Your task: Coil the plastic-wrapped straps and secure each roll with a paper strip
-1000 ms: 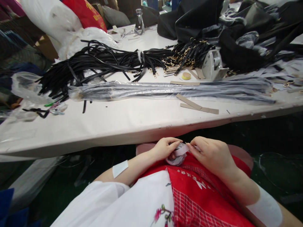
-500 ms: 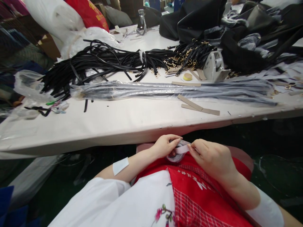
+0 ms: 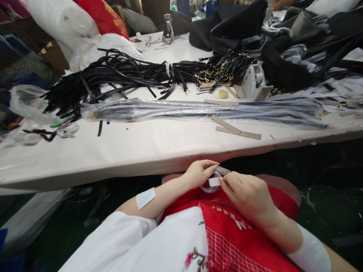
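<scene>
A: What is nearest?
B: A white shirt and a red apron, with a pale patch on the left forearm.
A: And the hands?
B: Both are above the lap, close together, just in front of the worktop. The left hand has its fingers curled round a small bundle in clear plastic. The right hand pinches the end of a short white strip lying across that bundle.
A: Can you see what is inside the plastic?
B: No, the hands cover too much of it.
A: What comes next, on the worktop?
B: Two overlapping brown card strips, then a long plastic-wrapped bundle stretched from left to right.
A: Beyond that?
B: A yellow roll, with a grey tape dispenser to its right. A heap of black straps spreads over the left and middle, gold clasps at its right end.
A: And farthest?
B: Black bags towards the right, a red sack at the left.
</scene>
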Demonstrator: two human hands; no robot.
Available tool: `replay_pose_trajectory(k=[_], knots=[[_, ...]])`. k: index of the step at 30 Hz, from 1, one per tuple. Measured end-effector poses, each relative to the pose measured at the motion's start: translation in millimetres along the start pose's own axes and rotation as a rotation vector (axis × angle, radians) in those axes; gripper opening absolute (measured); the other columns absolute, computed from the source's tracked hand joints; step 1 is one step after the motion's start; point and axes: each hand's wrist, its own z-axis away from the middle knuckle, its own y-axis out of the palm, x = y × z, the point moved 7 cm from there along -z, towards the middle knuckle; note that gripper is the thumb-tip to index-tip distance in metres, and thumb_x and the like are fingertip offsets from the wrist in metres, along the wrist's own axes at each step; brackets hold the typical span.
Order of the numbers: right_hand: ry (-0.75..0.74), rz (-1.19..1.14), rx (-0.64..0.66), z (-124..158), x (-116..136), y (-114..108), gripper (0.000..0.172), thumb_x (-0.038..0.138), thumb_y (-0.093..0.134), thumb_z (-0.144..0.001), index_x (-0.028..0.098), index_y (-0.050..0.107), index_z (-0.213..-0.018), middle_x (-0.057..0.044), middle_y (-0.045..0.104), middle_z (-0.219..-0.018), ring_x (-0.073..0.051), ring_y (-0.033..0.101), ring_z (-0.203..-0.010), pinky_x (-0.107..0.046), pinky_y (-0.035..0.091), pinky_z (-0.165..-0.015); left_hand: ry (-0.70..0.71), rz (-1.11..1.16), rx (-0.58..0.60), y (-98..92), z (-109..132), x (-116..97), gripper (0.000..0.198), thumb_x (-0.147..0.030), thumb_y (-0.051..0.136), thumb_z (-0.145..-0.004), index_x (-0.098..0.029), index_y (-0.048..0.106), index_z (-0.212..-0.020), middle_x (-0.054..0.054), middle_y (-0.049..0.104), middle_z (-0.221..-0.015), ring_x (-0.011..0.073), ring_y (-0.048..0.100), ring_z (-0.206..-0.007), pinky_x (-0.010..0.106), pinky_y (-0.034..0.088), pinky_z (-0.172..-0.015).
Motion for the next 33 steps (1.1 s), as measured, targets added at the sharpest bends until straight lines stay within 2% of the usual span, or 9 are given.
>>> replay_pose_trajectory(k=[2, 7, 11, 14, 21, 25, 28, 31, 33], knots=[[-0.008, -0.013, -0.002, 0, 3, 3, 0.033, 0.025, 0.047, -0.098, 0.021, 0.054, -0.066, 0.000, 0.055, -0.056, -0.016, 0.048, -0.051, -0.032, 0.025, -0.056, 0.043, -0.018, -0.017, 1.8, 0, -2, 0.034, -0.039, 0.058, -0.088, -0.017, 0.072, -0.109, 0.007, 0.074, -0.094, 0.0160, 0.067, -0.074, 0.024, 0.053, -0.068], [0.149, 0.112, 0.009, -1, -16, 8, 0.032, 0.025, 0.051, -0.096, 0.020, 0.053, -0.064, 0.000, 0.055, -0.055, -0.015, 0.050, -0.051, -0.031, 0.024, -0.054, -0.089, 0.032, 0.048, 9.2, 2, 6, 0.044, -0.044, 0.054, -0.090, -0.016, 0.066, -0.121, 0.000, 0.065, -0.056, 0.0121, 0.053, -0.043, 0.022, 0.043, -0.044], [0.091, 0.017, 0.053, -2, -10, 12, 0.031, 0.027, 0.049, -0.096, 0.020, 0.057, -0.067, 0.000, 0.058, -0.057, -0.015, 0.053, -0.051, -0.032, 0.025, -0.054, 0.016, 0.001, 0.018, 6.2, 2, -2, 0.037, -0.040, 0.057, -0.088, -0.016, 0.070, -0.114, 0.006, 0.075, -0.089, 0.0152, 0.065, -0.065, 0.024, 0.052, -0.061], [0.204, -0.107, 0.089, -3, -20, 21, 0.026, 0.027, 0.053, -0.094, 0.019, 0.061, -0.071, -0.001, 0.064, -0.063, -0.016, 0.058, -0.056, -0.030, 0.029, -0.056, 0.113, 0.002, 0.053, 10.9, 3, -8, 0.033, -0.036, 0.054, -0.090, -0.015, 0.073, -0.105, 0.007, 0.075, -0.098, 0.0181, 0.067, -0.083, 0.026, 0.053, -0.074], [0.599, -0.801, 0.215, 3, -63, 59, 0.021, 0.040, 0.067, -0.081, 0.020, 0.065, -0.074, 0.000, 0.068, -0.066, -0.016, 0.059, -0.059, -0.025, 0.041, -0.057, 0.234, 0.033, 0.067, 14.7, 16, -20, 0.038, -0.039, 0.049, -0.093, -0.010, 0.075, -0.091, 0.006, 0.073, -0.081, 0.0166, 0.064, -0.073, 0.024, 0.049, -0.067], [0.868, -1.264, 0.166, 19, -72, 87, 0.038, 0.057, 0.065, -0.078, 0.019, 0.065, -0.074, 0.002, 0.061, -0.057, -0.013, 0.051, -0.049, -0.024, 0.038, -0.048, 0.282, -0.030, 0.011, 11.5, 20, -33, 0.033, -0.040, 0.059, -0.088, -0.012, 0.075, -0.097, 0.006, 0.073, -0.083, 0.0158, 0.064, -0.072, 0.022, 0.048, -0.066], [1.110, -1.688, 0.276, 37, -57, 118, 0.050, 0.066, 0.061, -0.076, 0.017, 0.069, -0.081, -0.001, 0.065, -0.060, -0.015, 0.056, -0.052, -0.026, 0.045, -0.052, 0.302, 0.003, 0.005, 11.8, 18, -38, 0.031, -0.038, 0.059, -0.088, -0.013, 0.075, -0.098, 0.007, 0.074, -0.087, 0.0167, 0.066, -0.076, 0.023, 0.050, -0.069], [1.126, -1.879, 0.413, 47, -36, 132, 0.047, 0.052, 0.083, -0.061, 0.014, 0.072, -0.086, -0.005, 0.071, -0.071, -0.019, 0.065, -0.065, -0.031, 0.052, -0.067, 0.286, 0.035, -0.006, 12.5, 13, -35, 0.031, -0.038, 0.060, -0.088, -0.013, 0.075, -0.098, 0.007, 0.074, -0.088, 0.0173, 0.066, -0.076, 0.024, 0.051, -0.070], [1.126, -1.930, 0.394, 49, -32, 133, 0.047, 0.046, 0.088, -0.057, 0.013, 0.074, -0.087, -0.005, 0.073, -0.071, -0.018, 0.066, -0.064, -0.030, 0.052, -0.069, 0.277, 0.039, -0.011, 13.3, 10, -33, 0.032, -0.039, 0.060, -0.088, -0.013, 0.075, -0.098, 0.007, 0.074, -0.086, 0.0172, 0.066, -0.075, 0.024, 0.052, -0.070]])
